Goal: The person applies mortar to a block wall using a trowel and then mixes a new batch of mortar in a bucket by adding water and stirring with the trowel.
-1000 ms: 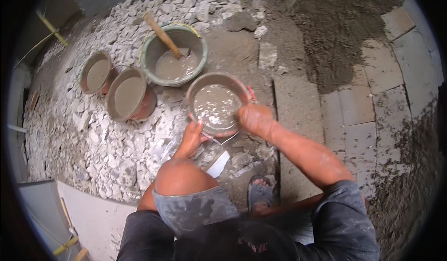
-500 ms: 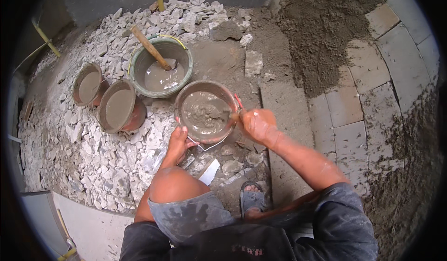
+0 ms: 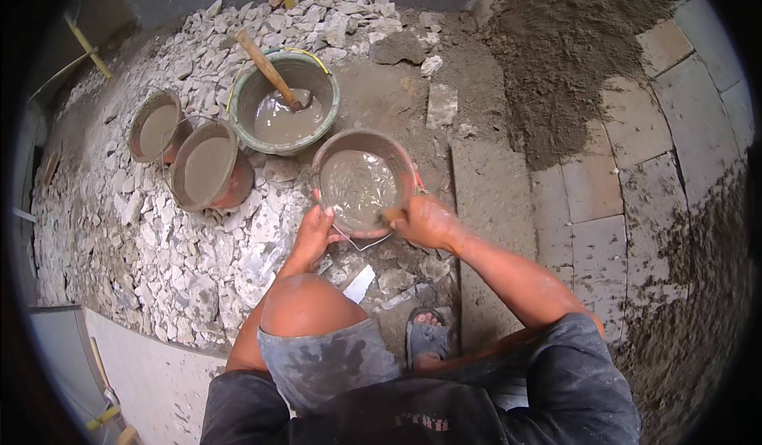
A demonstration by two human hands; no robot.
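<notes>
A reddish bucket (image 3: pixel 330 145) of wet grey cement mix (image 3: pixel 357 181) stands in front of me. My left hand (image 3: pixel 316 235) is closed on its near left rim, by the thin wire handle (image 3: pixel 361 246). At the near right rim my right hand (image 3: pixel 429 223) is closed around a short wooden-handled tool (image 3: pixel 392 215). The tool's working end is sunk in the mix, so I cannot make out its kind. Just beyond is a larger green bucket (image 3: pixel 334 104) of soupy mix, with a long wooden-handled tool (image 3: pixel 270 69) leaning in it.
Two more reddish buckets (image 3: pixel 238 183) of grey mix stand on the rubble (image 3: pixel 182 278) at left. A concrete ledge (image 3: pixel 492 207) runs along my right, with paving slabs (image 3: pixel 599 258) and dark wet mortar (image 3: pixel 548 64) beyond. My sandalled foot (image 3: pixel 429 338) is beside the ledge.
My right hand has swung nearer and slightly left along the rim with the tool. The swirled lumpy mix now looks smoother and shinier. My left hand stays on the rim.
</notes>
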